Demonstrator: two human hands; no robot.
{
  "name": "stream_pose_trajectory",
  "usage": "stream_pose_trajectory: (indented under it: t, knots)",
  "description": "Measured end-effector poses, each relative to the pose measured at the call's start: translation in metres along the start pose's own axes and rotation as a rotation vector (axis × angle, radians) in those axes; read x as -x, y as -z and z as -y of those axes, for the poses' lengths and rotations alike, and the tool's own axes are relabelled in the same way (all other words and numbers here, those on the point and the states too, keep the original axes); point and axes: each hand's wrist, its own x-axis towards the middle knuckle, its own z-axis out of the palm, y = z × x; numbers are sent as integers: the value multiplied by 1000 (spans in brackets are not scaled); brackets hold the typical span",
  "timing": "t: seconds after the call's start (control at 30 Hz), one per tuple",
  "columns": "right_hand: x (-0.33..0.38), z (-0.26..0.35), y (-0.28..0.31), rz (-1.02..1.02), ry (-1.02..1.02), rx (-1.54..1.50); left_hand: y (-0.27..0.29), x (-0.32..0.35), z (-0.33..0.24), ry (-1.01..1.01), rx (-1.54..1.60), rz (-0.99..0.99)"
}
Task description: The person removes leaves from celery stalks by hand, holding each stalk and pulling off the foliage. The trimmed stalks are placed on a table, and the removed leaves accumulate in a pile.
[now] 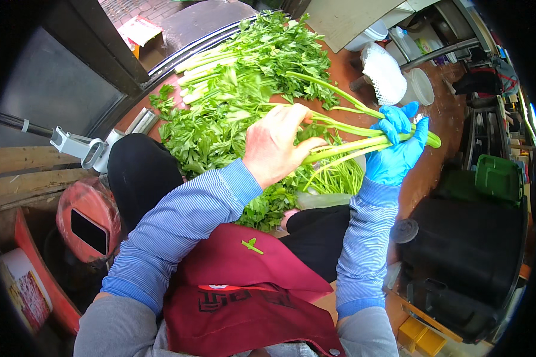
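Note:
My right hand (396,146), in a blue glove, grips a bunch of celery (354,145) near its root end, the stalks pointing left. My bare left hand (277,143) is closed around the upper part of these stalks, its fingertips partly hidden. Below lies a heap of celery leaves (199,128). Beyond it, whole celery bunches (280,44) rest on the floor with their pale ends to the left. Thin bare stalks (345,177) lie under the held bunch, near my right forearm. A small green celery scrap (253,246) sits on my dark red apron (238,268).
A phone (89,231) rests on a red plastic-wrapped seat at the left. On the right stand a black bin (464,256) and a green container (497,181). A white-covered stool (384,71) and a white tub (420,87) are at the far right. A door frame borders the far left.

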Motion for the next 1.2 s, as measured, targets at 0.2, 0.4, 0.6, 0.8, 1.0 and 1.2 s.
stream_pose_trajectory:
  t: [0.2, 0.4, 0.6, 0.8, 1.0, 1.2]
  knots:
    - [-3, -6, 4, -17, -53, -16, -6, 1, 22, 66, 157, 42]
    - [-3, 3, 3, 21, 36, 26, 10, -11, 23, 471, 660, 392]
    - [-2, 6, 4, -15, 5, 39, 17, -9, 18, 323, 377, 357]
    - [-2, 19, 4, 68, -143, 65, 44, -10, -2, -244, 455, 544]
    - [3, 2, 0, 20, -276, 62, 76, -14, -3, -346, 415, 754]
    - [3, 78, 8, 46, 50, -86, 140, -12, -9, -178, 142, 876]
